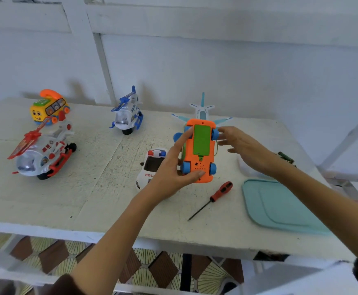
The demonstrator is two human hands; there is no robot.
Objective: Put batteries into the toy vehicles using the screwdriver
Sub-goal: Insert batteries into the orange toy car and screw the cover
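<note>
six toys are in view, and you have one of them up off the counter (88,199): the orange car (200,152), turned belly-up so its green battery cover (202,139) faces you. your left hand (173,167) grips it, thumb pressed near the rear end and a finger laid along the edge of the cover, which keeps the underside steady and readable. your right hand (244,150) hovers just beside the car's right wheels with fingers spread and relaxed, holding nothing; it looks ready to steady the car or reach down for the tool.

the screwdriver (214,198) lies untouched on the counter, just below the car, red handle toward the car and tip pointing toward you, an easy reach for the right hand. a teal tray (280,207) sits to its right, likely a place for screws and covers. no batteries show clearly.

the police car (151,165) waits behind your left wrist. the white plane (202,111), blue helicopter (127,113), red helicopter (42,152) and yellow bus (48,108) stand farther back.
</note>
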